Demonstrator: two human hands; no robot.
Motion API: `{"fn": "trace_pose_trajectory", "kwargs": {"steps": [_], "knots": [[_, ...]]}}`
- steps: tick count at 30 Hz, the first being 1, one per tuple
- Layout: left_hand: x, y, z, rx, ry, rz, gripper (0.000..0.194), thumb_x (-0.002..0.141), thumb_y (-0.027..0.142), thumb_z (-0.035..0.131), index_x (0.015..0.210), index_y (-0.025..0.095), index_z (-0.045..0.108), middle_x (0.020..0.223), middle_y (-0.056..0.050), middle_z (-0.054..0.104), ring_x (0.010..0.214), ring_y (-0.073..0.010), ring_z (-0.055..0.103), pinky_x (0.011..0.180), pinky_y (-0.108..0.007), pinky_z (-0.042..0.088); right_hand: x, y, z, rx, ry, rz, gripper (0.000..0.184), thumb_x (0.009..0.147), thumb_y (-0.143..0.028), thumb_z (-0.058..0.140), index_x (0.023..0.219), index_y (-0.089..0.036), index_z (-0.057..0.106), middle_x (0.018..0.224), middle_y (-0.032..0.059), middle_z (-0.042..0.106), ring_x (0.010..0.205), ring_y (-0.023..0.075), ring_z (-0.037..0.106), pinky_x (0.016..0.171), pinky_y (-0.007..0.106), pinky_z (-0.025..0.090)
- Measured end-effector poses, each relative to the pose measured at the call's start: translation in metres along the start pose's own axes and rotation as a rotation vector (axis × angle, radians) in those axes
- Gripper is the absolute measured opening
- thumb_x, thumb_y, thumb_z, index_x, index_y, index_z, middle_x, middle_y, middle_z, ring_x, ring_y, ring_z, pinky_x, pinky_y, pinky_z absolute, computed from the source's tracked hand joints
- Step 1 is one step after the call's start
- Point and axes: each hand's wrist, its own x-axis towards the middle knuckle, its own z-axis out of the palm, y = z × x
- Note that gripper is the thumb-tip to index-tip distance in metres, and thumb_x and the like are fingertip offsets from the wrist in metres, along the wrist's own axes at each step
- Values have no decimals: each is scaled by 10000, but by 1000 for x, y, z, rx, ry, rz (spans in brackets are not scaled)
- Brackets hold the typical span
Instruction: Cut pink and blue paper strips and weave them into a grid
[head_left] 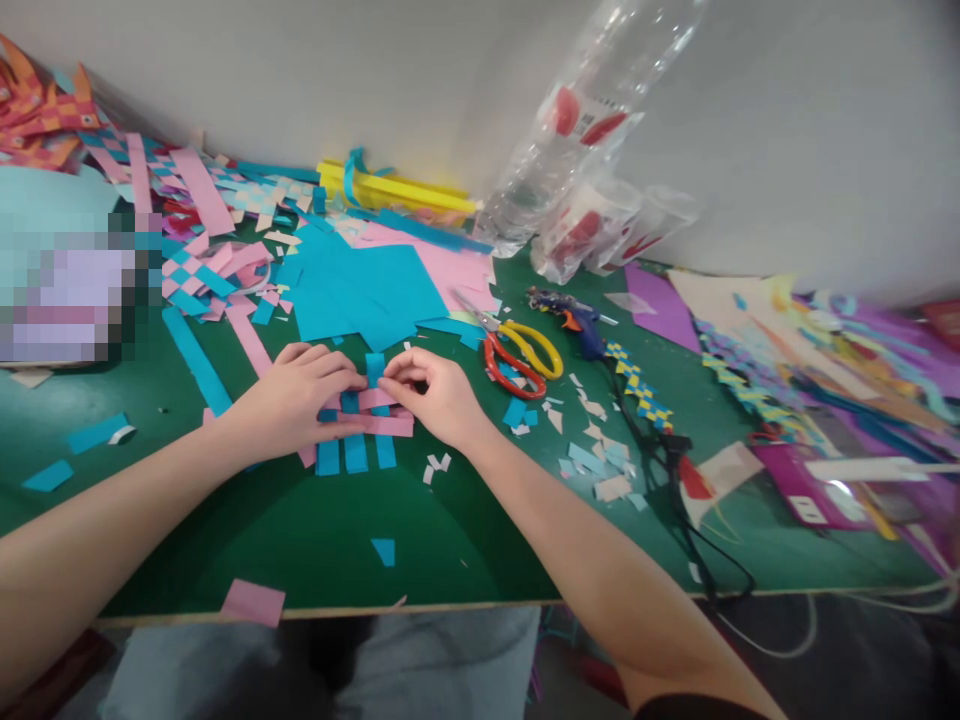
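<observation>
Several blue paper strips stand upright, crossed by pink ones, in a small woven piece (355, 455) on the green table. My left hand (304, 395) lies over its left side, fingers stretched out and pressing on the strips. From the right, my right hand (435, 392) pinches at a paper strip (375, 368) near the top of the weave, thumb and forefinger together. Which strip is between the fingertips is partly hidden. A long pink strip (251, 340) and a blue strip (196, 360) lie left of the weave.
Scissors (491, 325) with red and yellow handles lie right of my hands, beside a blue glue gun (591, 340) with its cord. Blue sheets (360, 290) lie behind. Plastic cups (585, 225) lean at the wall. Paper scraps (600, 460) dot the green table (480, 560).
</observation>
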Motion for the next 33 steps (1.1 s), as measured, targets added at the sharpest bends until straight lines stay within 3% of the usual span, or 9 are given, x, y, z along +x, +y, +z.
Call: {"fn": "trace_pose_trajectory", "kwargs": {"steps": [12,19,24,28,33], "knots": [[0,2,-2,-8,3,-2,440,921,579,511,1085,191,640,1091,-64,646,1030,-241,581,942,-406,340,-1,1,0,-16,-20,-6,125,811,-300,669,833,-197,601,690,-9,663,582,123,553,573,286,433],[1,5,-3,-45,42,-59,475,916,614,491,1053,164,561,1069,-83,648,1056,-248,587,945,-403,368,-3,-2,-1,-343,20,-231,116,898,-303,593,826,-213,607,655,-24,664,653,147,584,816,360,395],[-1,6,-2,-13,95,-65,558,932,595,475,1273,155,496,1293,-146,572,1204,-295,506,975,-425,394,-4,0,-3,-463,34,-383,249,952,-340,513,775,-200,618,633,-26,621,608,129,541,817,333,361],[-1,6,-1,-19,41,-29,657,942,596,449,1443,178,378,1439,-129,489,1343,-290,396,1087,-443,332,-3,3,-3,-528,99,-438,262,962,-320,479,763,-203,602,626,-25,610,588,129,517,783,320,358],[0,6,0,-12,-13,10,602,964,588,397,1410,187,446,1395,-102,546,1353,-271,397,1143,-450,268,-3,4,-3,-516,178,-469,211,938,-296,521,767,-204,604,599,-39,607,562,124,514,779,319,366]]}}
